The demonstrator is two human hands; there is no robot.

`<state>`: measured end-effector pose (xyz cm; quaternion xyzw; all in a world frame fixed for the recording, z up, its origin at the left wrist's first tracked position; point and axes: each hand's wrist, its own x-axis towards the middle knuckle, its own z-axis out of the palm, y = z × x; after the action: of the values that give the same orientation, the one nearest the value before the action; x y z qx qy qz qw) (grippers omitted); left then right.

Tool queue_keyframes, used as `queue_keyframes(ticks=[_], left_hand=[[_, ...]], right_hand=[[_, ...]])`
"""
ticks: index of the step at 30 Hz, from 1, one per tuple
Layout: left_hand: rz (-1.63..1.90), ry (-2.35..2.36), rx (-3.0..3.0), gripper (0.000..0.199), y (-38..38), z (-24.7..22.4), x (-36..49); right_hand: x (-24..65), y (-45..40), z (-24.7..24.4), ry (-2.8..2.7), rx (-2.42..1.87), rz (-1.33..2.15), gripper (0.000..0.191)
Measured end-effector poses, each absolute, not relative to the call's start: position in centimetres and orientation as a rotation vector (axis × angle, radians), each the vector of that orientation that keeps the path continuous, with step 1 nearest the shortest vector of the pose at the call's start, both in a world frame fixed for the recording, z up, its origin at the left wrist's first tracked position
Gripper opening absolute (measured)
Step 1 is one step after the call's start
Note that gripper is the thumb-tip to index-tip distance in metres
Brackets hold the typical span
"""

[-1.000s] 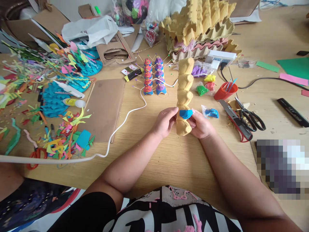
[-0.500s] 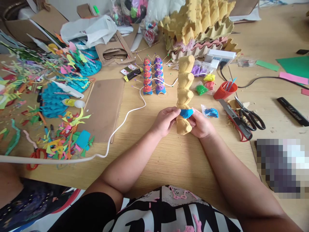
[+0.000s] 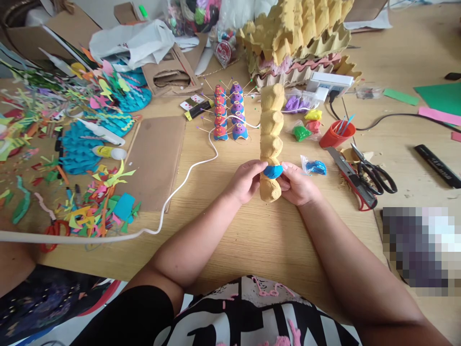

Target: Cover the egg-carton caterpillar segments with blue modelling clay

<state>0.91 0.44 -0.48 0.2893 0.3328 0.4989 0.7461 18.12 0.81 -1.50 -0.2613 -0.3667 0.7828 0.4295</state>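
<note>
A single head-worn camera is looking forward and steeply down from above the wearer's chest (both forearms showing) across the bench.

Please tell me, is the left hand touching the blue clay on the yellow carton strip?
Touching. The head view shows the left hand with its thumb tip against the left edge of the blue clay.

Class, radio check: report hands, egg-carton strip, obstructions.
Left hand, right hand: both on yellow strip, beside blue patch. White cable passes behind, hands unobstructed.
</note>
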Motion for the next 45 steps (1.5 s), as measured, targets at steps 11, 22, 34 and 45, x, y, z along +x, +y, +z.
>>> queue_keyframes(ticks=[11, 22, 34, 45], left_hand=[[1.027, 0.677, 0.599, 0.038, 0.4, -0.5, 0.7], [0.963, 0.607, 0.611, 0.043, 0.7, -1.1, 0.3], [0.965, 0.631, 0.648, 0.051, 0.6, -0.5, 0.7], [1.045, 0.699, 0.662, 0.046, 0.2, 0.1, 1.2]], right_hand=[[18.0, 0.8, -1.6, -0.884, -0.648, 1.952, 0.059], [17.8, 0.6, -1.4, -0.892, -0.702, 1.922, 0.063], [18.0, 0.7, -1.5, -0.894, -0.68, 1.884, 0.061], [18.3, 1.0, -1.7, -0.87, -0.711, 1.863, 0.062]])
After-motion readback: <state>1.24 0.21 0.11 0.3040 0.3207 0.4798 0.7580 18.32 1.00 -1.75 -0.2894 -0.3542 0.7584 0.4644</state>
